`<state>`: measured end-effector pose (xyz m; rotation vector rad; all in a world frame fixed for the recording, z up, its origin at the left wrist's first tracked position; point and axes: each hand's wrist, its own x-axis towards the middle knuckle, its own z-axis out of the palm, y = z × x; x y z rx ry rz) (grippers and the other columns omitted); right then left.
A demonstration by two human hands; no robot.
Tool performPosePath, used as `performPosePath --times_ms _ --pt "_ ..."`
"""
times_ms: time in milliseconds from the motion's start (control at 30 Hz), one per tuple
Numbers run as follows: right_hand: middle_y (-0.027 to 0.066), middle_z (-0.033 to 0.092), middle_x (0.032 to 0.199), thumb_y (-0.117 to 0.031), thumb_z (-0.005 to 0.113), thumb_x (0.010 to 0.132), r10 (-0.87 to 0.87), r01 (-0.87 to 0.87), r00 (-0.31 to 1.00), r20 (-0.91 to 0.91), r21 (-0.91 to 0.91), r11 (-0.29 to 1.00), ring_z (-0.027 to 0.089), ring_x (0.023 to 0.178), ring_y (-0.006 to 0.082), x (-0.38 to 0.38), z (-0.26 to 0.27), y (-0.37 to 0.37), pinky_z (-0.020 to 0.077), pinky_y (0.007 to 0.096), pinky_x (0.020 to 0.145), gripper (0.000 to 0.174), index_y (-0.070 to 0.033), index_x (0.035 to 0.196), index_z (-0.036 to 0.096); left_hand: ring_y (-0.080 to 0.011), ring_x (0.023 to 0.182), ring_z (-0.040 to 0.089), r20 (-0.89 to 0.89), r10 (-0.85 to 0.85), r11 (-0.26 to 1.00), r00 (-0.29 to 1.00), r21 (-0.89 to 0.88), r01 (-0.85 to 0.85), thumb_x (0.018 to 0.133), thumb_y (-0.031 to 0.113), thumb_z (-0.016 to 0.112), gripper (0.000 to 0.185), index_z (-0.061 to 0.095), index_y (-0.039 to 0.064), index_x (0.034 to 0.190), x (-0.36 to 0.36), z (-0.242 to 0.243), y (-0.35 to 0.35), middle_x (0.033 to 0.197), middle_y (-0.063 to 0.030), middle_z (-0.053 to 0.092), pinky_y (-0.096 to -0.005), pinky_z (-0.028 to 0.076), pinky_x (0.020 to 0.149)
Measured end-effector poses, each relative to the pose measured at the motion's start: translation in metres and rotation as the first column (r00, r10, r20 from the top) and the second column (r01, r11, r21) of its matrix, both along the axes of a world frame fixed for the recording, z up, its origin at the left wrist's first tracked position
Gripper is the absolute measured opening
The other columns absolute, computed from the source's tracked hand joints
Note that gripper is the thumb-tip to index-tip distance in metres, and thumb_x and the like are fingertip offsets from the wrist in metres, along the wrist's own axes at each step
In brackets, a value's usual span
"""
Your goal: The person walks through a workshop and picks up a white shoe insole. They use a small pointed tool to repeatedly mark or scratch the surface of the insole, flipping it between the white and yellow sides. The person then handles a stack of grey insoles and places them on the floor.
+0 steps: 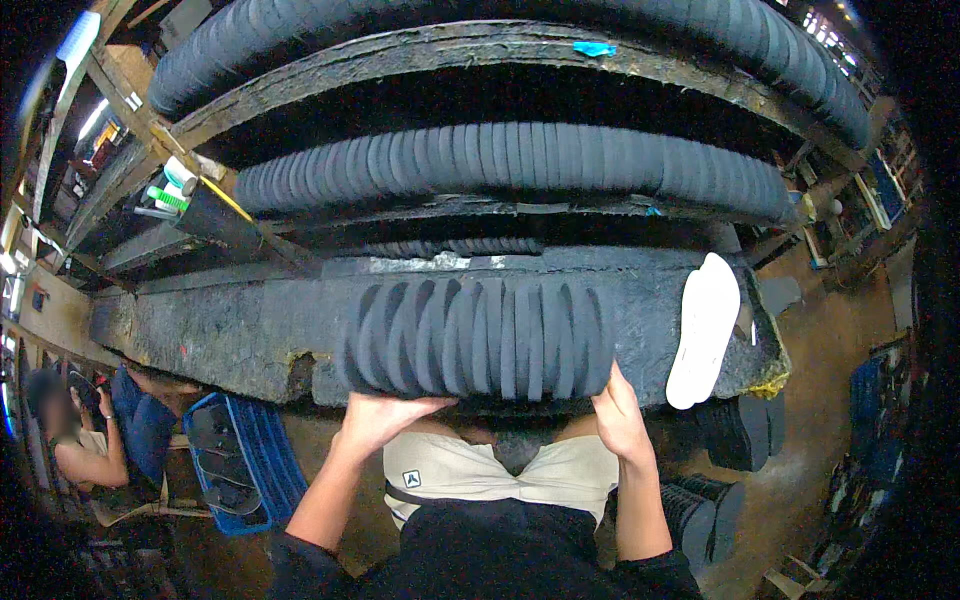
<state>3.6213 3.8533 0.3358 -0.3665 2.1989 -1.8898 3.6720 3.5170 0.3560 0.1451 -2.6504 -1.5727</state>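
A row of dark grey foam shoe soles (480,337), standing on edge side by side, lies across the worn dark bench (225,322) in front of me. My left hand (394,424) grips the near left part of the row, its fingers hidden beneath. At the right end, my right hand (622,416) presses against the last sole with thumb up; its other fingers are mostly hidden. Some soles fan slightly apart. Right of the row, a white sole-shaped piece (703,330) lies flat on the bench, touching neither hand.
Long rows of similar soles (525,157) fill the rack shelves beyond the bench. A blue crate (240,465) with dark items stands on the floor at left, near a seated co-worker (90,442). More dark soles (697,517) are stacked low at right.
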Motion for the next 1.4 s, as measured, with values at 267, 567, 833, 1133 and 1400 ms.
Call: performPosePath --times_ms 267,567,833,1133,1400 --pt "0.0108 0.055 0.118 -0.027 0.039 0.117 -0.109 0.109 0.994 0.001 0.107 0.988 0.058 0.104 0.0201 -0.008 0.021 0.001 0.0471 0.0351 0.101 0.043 0.005 0.142 0.054 -0.0422 0.130 0.063 -0.054 -0.019 0.968 0.998 -0.250 0.005 0.061 0.056 0.099 0.127 0.038 -0.009 0.150 -0.033 0.073 -0.002 0.139 -0.0298 0.063 -0.0472 0.051 0.110" --pt "0.0119 0.065 0.140 -0.029 0.038 0.118 -0.200 0.199 0.980 -0.016 0.216 0.956 0.057 0.131 0.0187 -0.029 -0.073 -0.012 0.0409 0.0324 0.115 0.046 0.004 0.144 0.058 -0.0357 0.115 0.071 0.132 -0.220 0.933 0.966 -0.259 0.248 0.073 0.054 0.094 0.120 0.032 -0.001 0.159 -0.042 -0.018 -0.016 0.137 -0.0254 0.065 -0.0448 0.063 0.083" --pt "0.0181 0.065 0.139 -0.030 0.036 0.118 -0.188 0.192 0.981 -0.041 0.183 0.964 0.059 0.128 0.0254 -0.030 -0.029 -0.008 0.0436 0.0359 0.113 0.049 0.008 0.141 0.058 -0.0410 0.142 0.053 0.049 -0.272 0.937 0.961 -0.215 0.276 0.064 0.047 0.100 0.124 0.037 -0.004 0.157 -0.052 0.032 -0.009 0.151 -0.0271 0.053 -0.0450 0.043 0.120" --pt "0.0184 0.065 0.139 -0.008 0.045 0.104 -0.075 0.161 0.952 -0.297 0.275 0.948 0.058 0.128 0.0293 -0.015 -0.002 0.034 0.0428 0.0389 0.111 0.039 0.005 0.138 0.058 -0.0442 0.136 0.054 -0.327 -0.223 0.923 0.918 -0.374 0.091 0.060 0.048 0.103 0.114 0.050 -0.003 0.147 -0.024 0.056 0.004 0.148 -0.0278 0.052 -0.0473 0.046 0.115" --pt "0.0143 0.067 0.135 -0.003 0.043 0.102 -0.220 0.231 0.970 -0.103 0.106 0.967 0.060 0.125 0.0256 0.016 -0.018 0.038 0.0431 0.0369 0.109 0.038 0.004 0.134 0.062 -0.0440 0.136 0.056 -0.145 -0.193 0.948 0.971 -0.284 0.146 0.065 0.024 0.101 0.094 0.056 0.001 0.144 0.000 0.010 0.006 0.150 -0.0255 0.053 -0.0473 0.045 0.115"
